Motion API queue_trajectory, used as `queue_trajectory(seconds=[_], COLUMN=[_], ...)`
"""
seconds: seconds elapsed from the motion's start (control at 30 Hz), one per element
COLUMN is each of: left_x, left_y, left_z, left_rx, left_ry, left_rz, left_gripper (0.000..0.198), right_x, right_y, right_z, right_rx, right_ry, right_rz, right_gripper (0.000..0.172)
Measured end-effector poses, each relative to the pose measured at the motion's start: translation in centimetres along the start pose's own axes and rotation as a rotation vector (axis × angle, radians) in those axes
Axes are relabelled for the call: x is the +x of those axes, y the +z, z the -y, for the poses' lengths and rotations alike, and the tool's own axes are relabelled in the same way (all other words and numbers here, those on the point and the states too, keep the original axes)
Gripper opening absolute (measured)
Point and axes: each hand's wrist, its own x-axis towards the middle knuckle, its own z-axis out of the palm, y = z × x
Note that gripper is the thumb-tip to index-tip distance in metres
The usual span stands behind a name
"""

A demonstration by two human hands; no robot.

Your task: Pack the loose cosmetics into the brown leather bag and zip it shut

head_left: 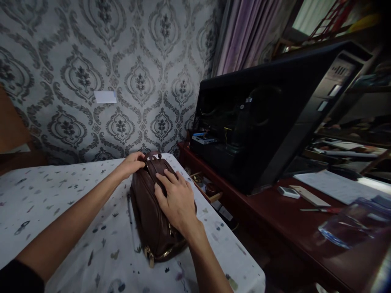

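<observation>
A brown leather bag (146, 207) with gold zips lies on the white patterned cloth (100, 240). Its zip pulls hang at the near end, and a small handle loop (152, 155) shows at the far end. My left hand (131, 166) grips the bag's far left edge beside that loop, fingers curled, their tips partly hidden. Across the top of the bag my right hand (177, 199) rests palm down with its fingers spread. A thin strap or cord (133, 221) lies along the bag's left side.
To the right, a dark red desk (259, 215) holds an open black computer case (244, 114). A clear plastic container (351, 224), a small white device (288, 192) and papers (326, 183) are also there. Below the desktop, a drawer (214, 197) is pulled out. Patterned wallpaper covers the wall behind.
</observation>
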Motion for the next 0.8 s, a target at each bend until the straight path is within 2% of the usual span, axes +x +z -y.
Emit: queue_trajectory(seconds=[0.33, 0.8], left_x=[0.4, 0.2], left_y=[-1.7, -1.5], left_z=[-0.7, 0.5], left_rx=[0.016, 0.099], left_ry=[0.013, 0.146], left_rz=[0.084, 0.003], left_gripper=[0.024, 0.036], right_x=[-0.1, -0.1], right_y=[-0.4, -0.1], right_z=[0.1, -0.2], right_rx=[-0.008, 0.013], right_ry=[0.009, -0.011], right_rz=[0.018, 0.005], right_gripper=[0.039, 0.040])
